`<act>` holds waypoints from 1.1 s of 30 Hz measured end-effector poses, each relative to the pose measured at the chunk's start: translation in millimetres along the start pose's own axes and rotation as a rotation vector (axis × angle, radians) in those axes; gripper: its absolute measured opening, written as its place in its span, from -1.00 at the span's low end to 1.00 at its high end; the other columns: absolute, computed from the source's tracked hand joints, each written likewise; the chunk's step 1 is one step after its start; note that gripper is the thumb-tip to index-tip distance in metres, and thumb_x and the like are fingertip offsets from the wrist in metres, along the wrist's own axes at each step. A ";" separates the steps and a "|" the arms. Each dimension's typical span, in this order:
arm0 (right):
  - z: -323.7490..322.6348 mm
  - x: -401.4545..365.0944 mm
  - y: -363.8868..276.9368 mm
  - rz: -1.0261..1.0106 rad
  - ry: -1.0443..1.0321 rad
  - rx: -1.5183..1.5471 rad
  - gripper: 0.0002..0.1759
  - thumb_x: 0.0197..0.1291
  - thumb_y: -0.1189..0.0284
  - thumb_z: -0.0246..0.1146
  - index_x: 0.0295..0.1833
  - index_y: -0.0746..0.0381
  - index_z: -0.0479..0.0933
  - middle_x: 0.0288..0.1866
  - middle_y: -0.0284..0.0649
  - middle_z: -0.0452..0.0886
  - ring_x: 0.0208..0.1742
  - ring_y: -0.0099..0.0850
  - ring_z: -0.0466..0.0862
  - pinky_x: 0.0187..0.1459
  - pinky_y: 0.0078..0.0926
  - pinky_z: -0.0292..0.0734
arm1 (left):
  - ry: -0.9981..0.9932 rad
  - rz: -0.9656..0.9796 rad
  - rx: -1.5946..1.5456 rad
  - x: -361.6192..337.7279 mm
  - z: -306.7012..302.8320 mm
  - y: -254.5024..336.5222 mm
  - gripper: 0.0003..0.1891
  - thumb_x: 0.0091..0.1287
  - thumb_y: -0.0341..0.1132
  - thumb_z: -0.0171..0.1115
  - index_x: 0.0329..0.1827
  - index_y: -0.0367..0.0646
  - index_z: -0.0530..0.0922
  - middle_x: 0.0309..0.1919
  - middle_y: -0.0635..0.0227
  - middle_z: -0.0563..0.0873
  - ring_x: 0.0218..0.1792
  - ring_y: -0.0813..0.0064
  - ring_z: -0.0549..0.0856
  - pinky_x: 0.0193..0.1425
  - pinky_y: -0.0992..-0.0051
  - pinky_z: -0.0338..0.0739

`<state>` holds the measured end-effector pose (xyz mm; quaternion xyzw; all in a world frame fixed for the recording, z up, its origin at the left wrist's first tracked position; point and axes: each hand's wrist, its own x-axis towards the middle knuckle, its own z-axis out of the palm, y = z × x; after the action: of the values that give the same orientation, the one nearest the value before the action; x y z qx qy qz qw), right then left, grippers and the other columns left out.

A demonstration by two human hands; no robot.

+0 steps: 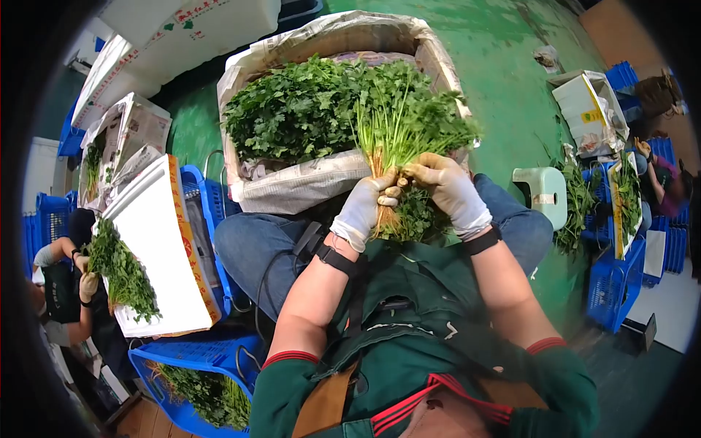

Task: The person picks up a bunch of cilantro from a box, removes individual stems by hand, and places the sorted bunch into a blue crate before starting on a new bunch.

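Note:
A bunch of cilantro (394, 120) with pale green stems and brownish roots is held up in front of me, its leaves pointing away over the box. My left hand (369, 208), in a white glove, wraps round the stems just above the roots. My right hand (445, 190), gloved too, is closed at the same root end, close beside the left fingers; what exactly its fingertips pinch is partly hidden. More cilantro (416, 215) shows below my hands, near my lap. Beyond them stands a newspaper-lined box (307, 188) holding a thick pile of cilantro (292, 109).
At my left are a white foam board (157, 255) and a blue basket (190, 343) with more greens. A co-worker's gloved hands (87, 274) hold greens there. On the right, a pale green stool (542, 193) stands on the green floor, near blue crates (617, 281) and another person.

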<state>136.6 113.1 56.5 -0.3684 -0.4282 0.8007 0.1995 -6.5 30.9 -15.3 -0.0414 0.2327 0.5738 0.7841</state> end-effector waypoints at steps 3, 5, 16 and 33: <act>-11.2 -18.4 -7.7 -0.155 -0.181 -0.043 -0.86 0.10 0.47 0.29 -0.27 0.32 0.55 -0.38 -0.38 0.55 -0.31 -0.58 0.48 -0.19 -0.68 0.35 | -0.059 0.001 0.009 1.3 -2.6 1.3 -0.80 0.46 -0.30 -0.04 -0.08 -0.27 0.43 -0.36 0.34 0.53 -0.57 0.73 0.34 -0.64 0.79 0.21; -25.5 -37.3 -11.4 -0.166 -0.356 -0.189 -0.70 0.01 0.38 0.37 -0.23 0.37 0.56 -0.33 -0.32 0.60 -0.25 -0.50 0.56 -0.12 -0.58 0.42 | -0.078 0.009 0.002 -1.1 -3.1 2.0 -0.81 0.45 -0.29 -0.01 -0.09 -0.25 0.44 -0.38 0.34 0.55 -0.59 0.72 0.34 -0.65 0.78 0.20; 19.9 17.2 0.3 -0.503 0.440 -0.933 -0.68 0.05 0.31 0.35 -0.15 0.30 0.58 -0.43 -0.22 0.60 -0.46 -0.39 0.55 -0.39 -0.47 0.46 | 0.196 0.139 0.385 -0.5 13.2 -14.2 -0.88 0.38 -0.30 0.10 -0.21 -0.16 0.45 -0.51 0.43 0.56 -0.70 0.74 0.33 -0.68 0.73 0.11; 3.9 66.5 8.3 -0.447 0.642 -1.401 -0.66 0.03 0.21 0.31 -0.12 0.17 0.58 -0.32 -0.19 0.64 -0.31 -0.20 0.64 -0.26 -0.36 0.52 | 0.317 0.167 0.526 0.4 24.3 -18.9 -0.81 0.35 -0.18 0.19 -0.22 -0.10 0.47 -0.54 0.45 0.59 -0.70 0.74 0.38 -0.68 0.72 0.14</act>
<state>90.5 148.6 23.1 -0.5259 -0.8166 0.1416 0.1911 18.7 33.0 2.3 0.0932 0.4949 0.5427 0.6722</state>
